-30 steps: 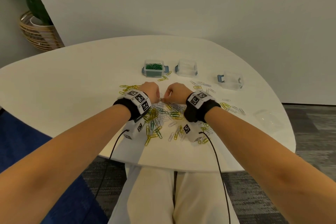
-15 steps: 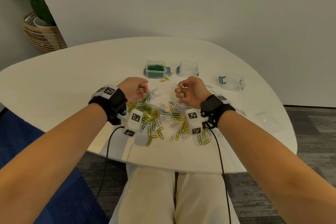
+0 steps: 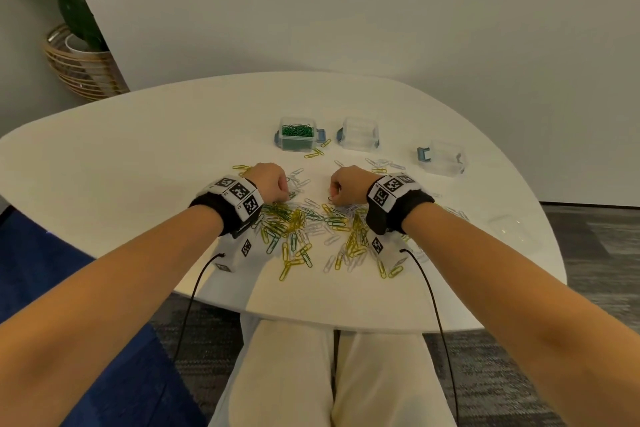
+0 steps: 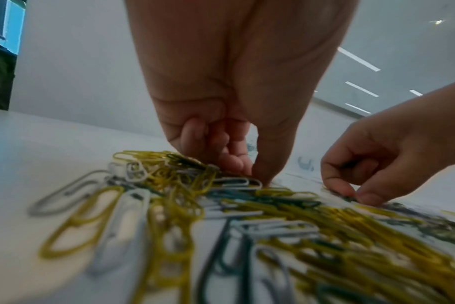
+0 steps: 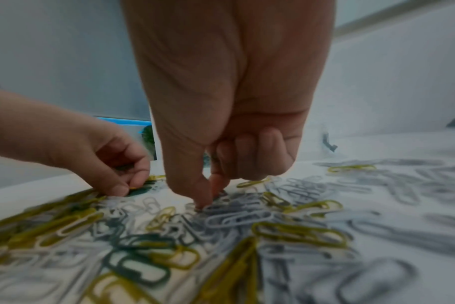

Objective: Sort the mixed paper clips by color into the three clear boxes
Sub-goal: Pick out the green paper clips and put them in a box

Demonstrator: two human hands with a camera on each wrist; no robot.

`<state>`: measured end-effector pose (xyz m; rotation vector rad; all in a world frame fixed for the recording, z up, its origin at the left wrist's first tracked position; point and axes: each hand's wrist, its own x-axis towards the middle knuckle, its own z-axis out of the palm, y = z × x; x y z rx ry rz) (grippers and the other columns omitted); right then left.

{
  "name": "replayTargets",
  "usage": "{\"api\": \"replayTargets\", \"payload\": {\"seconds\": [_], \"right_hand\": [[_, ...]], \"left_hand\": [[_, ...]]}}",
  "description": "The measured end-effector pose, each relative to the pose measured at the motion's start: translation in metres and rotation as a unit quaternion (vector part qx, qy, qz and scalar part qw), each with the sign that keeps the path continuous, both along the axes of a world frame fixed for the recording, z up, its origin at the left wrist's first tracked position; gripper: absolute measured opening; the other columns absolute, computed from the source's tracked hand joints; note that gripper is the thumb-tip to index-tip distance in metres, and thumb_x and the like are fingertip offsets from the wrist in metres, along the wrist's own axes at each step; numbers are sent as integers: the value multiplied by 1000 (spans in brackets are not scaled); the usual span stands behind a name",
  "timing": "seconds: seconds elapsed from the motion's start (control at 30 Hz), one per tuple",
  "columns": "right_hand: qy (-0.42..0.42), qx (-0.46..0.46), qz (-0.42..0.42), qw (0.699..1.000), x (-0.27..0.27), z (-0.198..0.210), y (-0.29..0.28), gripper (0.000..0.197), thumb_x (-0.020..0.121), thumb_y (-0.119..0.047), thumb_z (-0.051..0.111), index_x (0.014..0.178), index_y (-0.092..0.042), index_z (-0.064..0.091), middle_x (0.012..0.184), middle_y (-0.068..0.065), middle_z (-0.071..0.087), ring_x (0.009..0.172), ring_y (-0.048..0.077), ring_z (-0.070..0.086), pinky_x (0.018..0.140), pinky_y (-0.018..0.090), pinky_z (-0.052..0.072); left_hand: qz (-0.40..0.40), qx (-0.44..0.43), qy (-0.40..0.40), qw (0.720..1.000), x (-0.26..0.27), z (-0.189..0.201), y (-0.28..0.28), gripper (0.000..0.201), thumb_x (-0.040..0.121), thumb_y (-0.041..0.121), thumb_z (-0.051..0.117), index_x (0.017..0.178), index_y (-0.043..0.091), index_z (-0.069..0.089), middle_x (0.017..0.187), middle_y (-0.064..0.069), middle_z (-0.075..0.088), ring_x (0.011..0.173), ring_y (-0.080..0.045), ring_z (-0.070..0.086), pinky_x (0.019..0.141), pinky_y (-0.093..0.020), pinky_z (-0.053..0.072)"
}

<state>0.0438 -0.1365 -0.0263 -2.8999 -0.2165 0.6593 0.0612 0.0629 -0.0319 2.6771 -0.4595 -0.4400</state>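
Observation:
A mixed pile of yellow, white and green paper clips (image 3: 311, 229) lies on the white table (image 3: 138, 166). My left hand (image 3: 272, 184) is down on the pile's far left, fingers curled, thumb and fingertip (image 4: 260, 176) pinching at a green clip among the clips (image 4: 221, 205). My right hand (image 3: 346, 185) reaches down on the far right, thumb and index (image 5: 207, 195) pinching a dark green clip (image 3: 330, 198) in the pile (image 5: 221, 226). Three clear boxes stand behind: one full of green clips (image 3: 298, 137), a bare middle one (image 3: 358, 137), and a third (image 3: 443, 158) to the right.
Loose yellow and white clips (image 3: 381, 165) lie scattered between the hands and the boxes. A clear lid (image 3: 510, 227) rests near the table's right edge. A plant in a wicker basket (image 3: 81, 62) stands on the floor at far left. The table's front edge is close to my lap.
Half a second ago both hands were raised and turned inward, showing held clips. Now they are knuckles-up and down on the pile again, pinching, farther apart than a second ago.

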Motion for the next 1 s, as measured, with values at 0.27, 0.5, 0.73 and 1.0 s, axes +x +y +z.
{"api": "replayTargets", "payload": {"seconds": [0.27,0.5,0.73,1.0], "right_hand": [[184,721,-312,591,-6,6,-1,13,82,-10,42,70,-14,37,72,6,45,53,14,39,42,21,25],[32,222,-133,965,7,-4,37,30,82,-37,72,83,-8,65,65,4,52,54,15,44,50,24,37],[-34,46,-50,997,8,-12,60,37,84,-36,69,67,-11,49,66,3,50,72,21,53,56,26,39],[29,116,-57,991,0,-4,34,36,93,-28,54,62,-12,43,60,3,42,56,17,39,54,26,33]], "left_hand": [[116,-222,65,966,18,3,28,15,85,9,64,99,5,67,107,-9,65,83,-14,56,69,-23,44],[70,-38,-42,996,24,4,33,20,88,18,59,102,6,68,112,-10,63,104,-26,57,83,-30,42],[-15,56,-72,996,22,7,0,25,86,26,66,103,8,69,111,-9,62,104,-25,58,91,-33,47],[32,-97,-11,995,19,13,3,5,82,12,67,81,13,62,90,-2,65,88,-21,62,72,-28,47]]}}
